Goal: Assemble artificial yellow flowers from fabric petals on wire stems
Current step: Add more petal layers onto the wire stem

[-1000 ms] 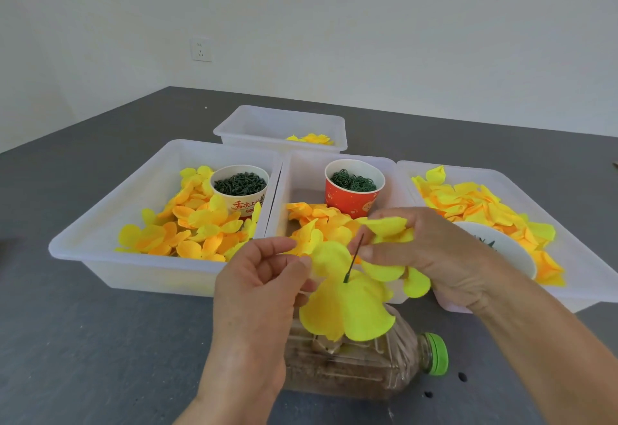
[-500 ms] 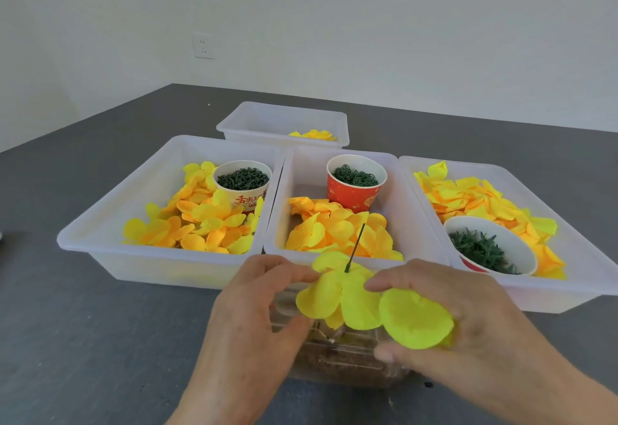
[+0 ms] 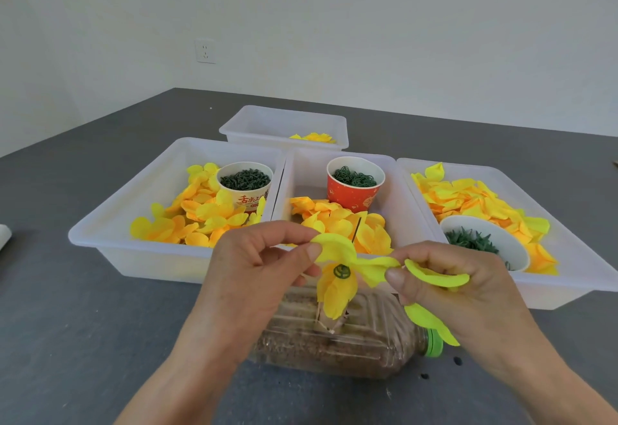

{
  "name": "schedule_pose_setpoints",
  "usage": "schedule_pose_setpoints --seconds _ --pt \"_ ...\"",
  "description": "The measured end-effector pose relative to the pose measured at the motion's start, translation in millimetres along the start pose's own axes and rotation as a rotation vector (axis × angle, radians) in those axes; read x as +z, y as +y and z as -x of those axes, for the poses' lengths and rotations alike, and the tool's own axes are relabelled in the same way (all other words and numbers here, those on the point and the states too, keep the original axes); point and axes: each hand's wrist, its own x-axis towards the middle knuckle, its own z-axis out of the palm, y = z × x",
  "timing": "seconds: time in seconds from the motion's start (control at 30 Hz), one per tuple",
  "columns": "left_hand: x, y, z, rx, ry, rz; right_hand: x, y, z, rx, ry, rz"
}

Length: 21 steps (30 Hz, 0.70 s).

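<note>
Fingers of the left hand (image 3: 264, 257) pinch the upper edge of a half-built yellow fabric flower (image 3: 337, 274), thumb and forefinger curled onto one petal. The right hand (image 3: 444, 286) pinches the opposite petal with its thumb, and its curled fingers also grip loose lime-yellow fabric petals (image 3: 434, 277), one hanging below the palm. The flower sits between both hands: soft, rounded petals droop downward, a small green ring marks its centre, and a thin dark wire stem (image 3: 356, 229) pokes up above it.

Directly beneath lies a clear plastic bottle (image 3: 334, 341) on its side, filled with brownish grain, its green cap pointing right. It rests on the dark grey counter (image 3: 83, 341).

Behind the hands stand three translucent white plastic trays (image 3: 110, 240) side by side, heaped with yellow and orange petals. Paper cups (image 3: 245, 187) of dark green parts stand in them. A fourth, smaller tray (image 3: 284, 123) sits farther back, holding a few yellow petals.
</note>
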Motion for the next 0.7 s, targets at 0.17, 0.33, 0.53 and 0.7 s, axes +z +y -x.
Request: schedule_pose_setpoints --seconds 0.17,0.33,0.53,0.7 --pt "-4.5 -1.1 2.7 -0.114 -0.05 0.19 -4.4 7.5 -0.2 0.085 -0.019 -0.109" --pt "-5.6 -1.5 0.5 -0.289 -0.101 0.362 -3.9 14.9 -0.1 0.181 0.006 -0.261" --pt "3.7 -6.7 -7.7 -0.323 0.062 0.394 -1.7 16.9 -1.6 0.163 -0.003 -0.239" --pt "14.1 -18.8 -7.9 -0.258 0.238 0.371 3.5 17.8 -4.7 0.217 0.061 -0.189"
